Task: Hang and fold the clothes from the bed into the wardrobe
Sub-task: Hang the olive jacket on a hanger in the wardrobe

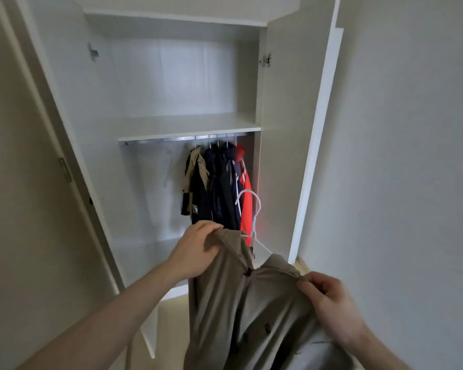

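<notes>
A taupe shirt (225, 303) hangs between my hands in front of the open white wardrobe (286, 129). My left hand (195, 249) grips the shirt's left shoulder. My right hand (329, 303) pinches its right shoulder. A white plastic hanger (254, 206) sticks up out of the shirt's collar, its hook free in the air. Several garments (217, 182), beige, navy and red, hang on white hangers at the right end of the metal rail (158, 140).
A white shelf (187, 126) sits above the rail, and the left part of the rail carries nothing. Both wardrobe doors (316, 124) stand open at the sides. A plain wall fills the right of the view.
</notes>
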`<state>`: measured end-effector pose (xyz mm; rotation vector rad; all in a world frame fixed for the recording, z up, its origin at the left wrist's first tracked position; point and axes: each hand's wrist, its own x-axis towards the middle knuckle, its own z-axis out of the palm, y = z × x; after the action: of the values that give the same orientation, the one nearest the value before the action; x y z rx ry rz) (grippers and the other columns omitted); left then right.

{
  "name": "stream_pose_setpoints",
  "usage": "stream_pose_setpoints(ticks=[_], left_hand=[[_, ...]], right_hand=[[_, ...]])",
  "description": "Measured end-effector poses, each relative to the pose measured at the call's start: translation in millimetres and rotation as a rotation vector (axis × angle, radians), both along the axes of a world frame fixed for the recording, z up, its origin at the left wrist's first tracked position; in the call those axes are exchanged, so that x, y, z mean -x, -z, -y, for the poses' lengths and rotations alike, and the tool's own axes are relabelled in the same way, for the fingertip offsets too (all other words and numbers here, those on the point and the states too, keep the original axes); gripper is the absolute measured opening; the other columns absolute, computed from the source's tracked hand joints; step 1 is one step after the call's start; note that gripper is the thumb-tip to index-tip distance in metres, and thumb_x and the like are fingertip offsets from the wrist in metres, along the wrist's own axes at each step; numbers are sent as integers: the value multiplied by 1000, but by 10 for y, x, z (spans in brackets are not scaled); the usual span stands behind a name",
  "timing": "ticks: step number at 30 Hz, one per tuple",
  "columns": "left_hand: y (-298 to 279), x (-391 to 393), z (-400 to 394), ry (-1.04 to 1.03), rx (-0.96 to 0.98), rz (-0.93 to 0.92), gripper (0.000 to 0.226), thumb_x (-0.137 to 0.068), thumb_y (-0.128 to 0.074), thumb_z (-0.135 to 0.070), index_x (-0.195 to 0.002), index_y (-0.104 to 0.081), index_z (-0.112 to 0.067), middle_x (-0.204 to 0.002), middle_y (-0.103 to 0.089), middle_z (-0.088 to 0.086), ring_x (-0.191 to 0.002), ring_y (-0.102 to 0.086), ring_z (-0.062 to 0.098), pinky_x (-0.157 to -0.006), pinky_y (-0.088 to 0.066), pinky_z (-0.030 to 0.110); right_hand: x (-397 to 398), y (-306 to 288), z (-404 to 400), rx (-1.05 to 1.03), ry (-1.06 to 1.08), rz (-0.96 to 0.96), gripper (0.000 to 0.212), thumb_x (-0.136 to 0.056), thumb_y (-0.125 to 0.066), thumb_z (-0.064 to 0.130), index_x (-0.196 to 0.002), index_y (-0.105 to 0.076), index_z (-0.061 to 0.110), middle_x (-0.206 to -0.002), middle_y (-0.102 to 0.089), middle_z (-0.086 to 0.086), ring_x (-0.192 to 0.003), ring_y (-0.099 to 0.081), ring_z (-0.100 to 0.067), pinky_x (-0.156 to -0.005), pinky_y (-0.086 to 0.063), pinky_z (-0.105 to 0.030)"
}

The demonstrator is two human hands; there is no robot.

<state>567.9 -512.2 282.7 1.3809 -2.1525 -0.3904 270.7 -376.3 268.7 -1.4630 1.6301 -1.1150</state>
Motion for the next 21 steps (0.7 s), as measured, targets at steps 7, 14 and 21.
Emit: stream_pose_setpoints(ticks=[7, 14, 21], left_hand=[[-239, -46, 820, -119, -16, -91, 31, -94, -56, -15, -91, -68, -44, -100, -69, -19, -101, -63, 5, -96, -52, 39], [-446, -31, 1398, -113, -12, -181, 48, -96, -52, -14, -100, -67, -59, -106, -68, -32, -108, -61, -8, -93, -41, 5], [-607, -569, 2135, -164, -26, -72, 46, -100, -58, -14, -143, -53, -31, -139, -59, -14, -128, -52, 3, -112, -36, 24]], right_hand=[[-91, -111, 1208, 10, -165, 11, 25, -96, -65, 16, -74, -70, 6, -70, -64, -14, -67, -55, -12, -64, -40, -26], [-255, -135, 2264, -48, -287, 82, 36, -96, -63, 16, -61, -67, 20, -59, -52, 4, -62, -49, -8, -65, -35, -28], [-625, 5, 3124, -45, -249, 167, 27, -97, -61, 16, -71, -71, 11, -62, -57, -2, -63, -53, -10, -65, -38, -34]])
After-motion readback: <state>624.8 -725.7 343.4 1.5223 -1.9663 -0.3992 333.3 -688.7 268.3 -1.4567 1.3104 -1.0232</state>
